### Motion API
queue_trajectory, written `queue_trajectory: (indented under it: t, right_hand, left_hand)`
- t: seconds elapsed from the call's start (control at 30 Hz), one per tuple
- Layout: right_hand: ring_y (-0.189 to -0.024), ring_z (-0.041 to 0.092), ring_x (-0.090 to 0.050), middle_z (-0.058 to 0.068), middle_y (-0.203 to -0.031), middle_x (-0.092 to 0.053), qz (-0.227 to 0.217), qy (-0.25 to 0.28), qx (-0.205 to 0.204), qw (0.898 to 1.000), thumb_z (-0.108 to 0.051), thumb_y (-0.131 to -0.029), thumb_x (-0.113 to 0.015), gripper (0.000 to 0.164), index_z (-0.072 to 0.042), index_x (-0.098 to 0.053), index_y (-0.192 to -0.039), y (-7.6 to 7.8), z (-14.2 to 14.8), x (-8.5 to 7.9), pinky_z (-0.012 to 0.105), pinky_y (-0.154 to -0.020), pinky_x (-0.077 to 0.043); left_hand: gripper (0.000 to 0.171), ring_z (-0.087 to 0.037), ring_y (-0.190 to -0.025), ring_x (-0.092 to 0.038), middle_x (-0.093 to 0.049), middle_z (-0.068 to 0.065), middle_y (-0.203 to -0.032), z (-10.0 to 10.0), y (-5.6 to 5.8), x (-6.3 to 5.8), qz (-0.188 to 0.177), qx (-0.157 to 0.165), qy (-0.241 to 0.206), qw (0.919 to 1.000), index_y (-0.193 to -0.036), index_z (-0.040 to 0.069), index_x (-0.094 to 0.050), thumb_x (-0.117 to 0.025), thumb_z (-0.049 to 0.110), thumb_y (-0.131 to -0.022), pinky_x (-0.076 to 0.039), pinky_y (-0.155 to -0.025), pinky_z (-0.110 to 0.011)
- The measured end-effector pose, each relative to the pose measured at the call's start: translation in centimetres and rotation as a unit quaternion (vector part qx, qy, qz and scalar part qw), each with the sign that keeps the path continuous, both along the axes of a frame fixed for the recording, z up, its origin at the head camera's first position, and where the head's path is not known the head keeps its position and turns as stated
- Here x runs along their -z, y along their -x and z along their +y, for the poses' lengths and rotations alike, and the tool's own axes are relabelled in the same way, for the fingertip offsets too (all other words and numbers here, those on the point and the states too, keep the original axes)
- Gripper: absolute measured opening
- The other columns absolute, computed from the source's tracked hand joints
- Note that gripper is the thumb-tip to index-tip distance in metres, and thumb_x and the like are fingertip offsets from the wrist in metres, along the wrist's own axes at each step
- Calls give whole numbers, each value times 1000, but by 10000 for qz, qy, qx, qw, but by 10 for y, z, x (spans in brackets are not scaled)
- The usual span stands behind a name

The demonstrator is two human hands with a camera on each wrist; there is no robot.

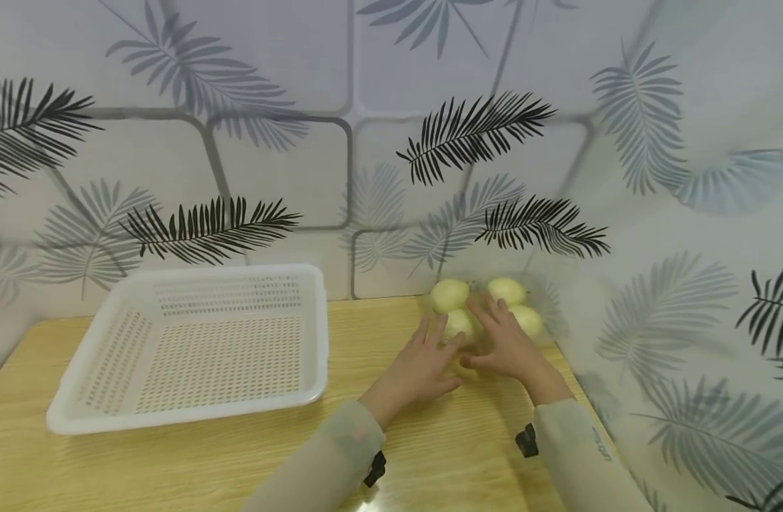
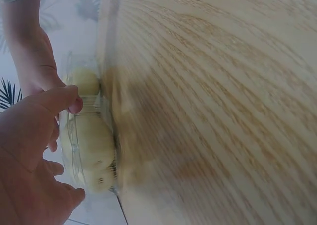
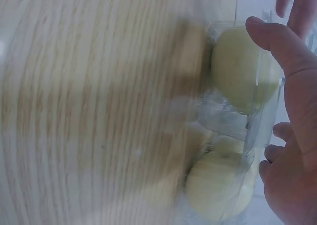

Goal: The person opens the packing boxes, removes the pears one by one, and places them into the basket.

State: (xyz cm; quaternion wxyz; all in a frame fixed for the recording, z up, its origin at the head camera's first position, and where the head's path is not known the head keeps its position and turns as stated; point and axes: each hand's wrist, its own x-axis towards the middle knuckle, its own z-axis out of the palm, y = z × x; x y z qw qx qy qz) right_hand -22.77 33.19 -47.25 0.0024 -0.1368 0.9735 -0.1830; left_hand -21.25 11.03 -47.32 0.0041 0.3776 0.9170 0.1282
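A clear plastic box (image 3: 225, 122) with several pale yellow-green round fruits (image 1: 508, 291) in it sits at the back right of the table. My left hand (image 1: 423, 361) reaches over the front left of the box, fingers spread and slightly bent. From the right, my right hand (image 1: 509, 346) spreads its fingers across the top. In the left wrist view, the left thumb (image 2: 64, 98) lies along the box's upper front edge, close to the other hand. The right thumb (image 3: 265, 34) also touches that edge in the right wrist view. Both hands partly hide the fruits.
A white perforated plastic basket (image 1: 314, 334) stands on the left of the wooden table (image 1: 429, 455). Behind the table and along its right side runs a wall (image 1: 391, 185) with a leaf pattern, close to the box.
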Motion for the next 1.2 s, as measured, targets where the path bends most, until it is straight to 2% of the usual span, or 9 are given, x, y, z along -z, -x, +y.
queue_trajectory:
  t: [0.17,0.3,0.43,0.73,0.83,1.07,1.2]
  right_hand:
    - [-149,52,-3,20,-166,-4,-31,-23,43,10000,-44,-74,-85,109,-16,-23,-159,0,0,4,74,-110,-20]
    - [-149,51,-7,22,-165,-4,-40,31,45,10000,-43,-78,-83,104,-15,-25,-159,-1,-2,9,71,-111,-22]
    - [-147,53,-11,26,-164,-9,161,19,32,9999,-43,-80,-81,98,-13,-29,-157,-2,-5,13,70,-111,-24]
    - [-148,50,-13,26,-164,-11,526,-101,-7,9986,-40,-84,-77,89,-11,-33,-156,-2,-11,18,67,-114,-24]
    - [-148,51,-14,28,-162,-15,672,-42,-50,9977,-38,-85,-77,86,-10,-35,-154,-6,-15,18,68,-113,-25]
    - [-145,55,-17,30,-159,-23,874,-107,-103,9961,-38,-85,-77,83,-9,-39,-152,-18,-24,20,70,-111,-26]
    - [-144,55,-19,29,-159,-24,867,-100,-112,9961,-37,-84,-78,82,-9,-40,-152,-23,-29,19,71,-107,-30]
  left_hand:
    - [76,-48,-149,-12,-12,-22,-165,3,3,7,77,136,-38,9999,-158,20,-29,-64,45,-95,-28,-119,-51]
    - [74,-45,-150,-12,-14,-21,-165,4,3,14,268,243,179,9992,-156,18,-33,-65,43,-95,-29,-119,-48]
    - [74,-45,-150,-15,-14,-19,-165,2,2,19,398,261,294,9984,-155,17,-35,-66,43,-94,-28,-120,-45]
    - [74,-44,-151,-10,-11,-20,-165,-2,1,18,222,160,212,9994,-155,15,-35,-65,43,-94,-25,-121,-45]
    - [73,-44,-151,-12,-13,-22,-165,-5,-1,17,273,168,235,9992,-154,15,-37,-65,44,-94,-29,-119,-44]
    - [72,-44,-149,-19,-23,-23,-161,-16,-12,18,770,274,330,9961,-151,14,-43,-67,47,-91,-31,-118,-42]
    - [72,-43,-149,-22,-25,-25,-160,-21,-19,15,737,301,310,9963,-149,12,-45,-67,47,-91,-31,-119,-43]
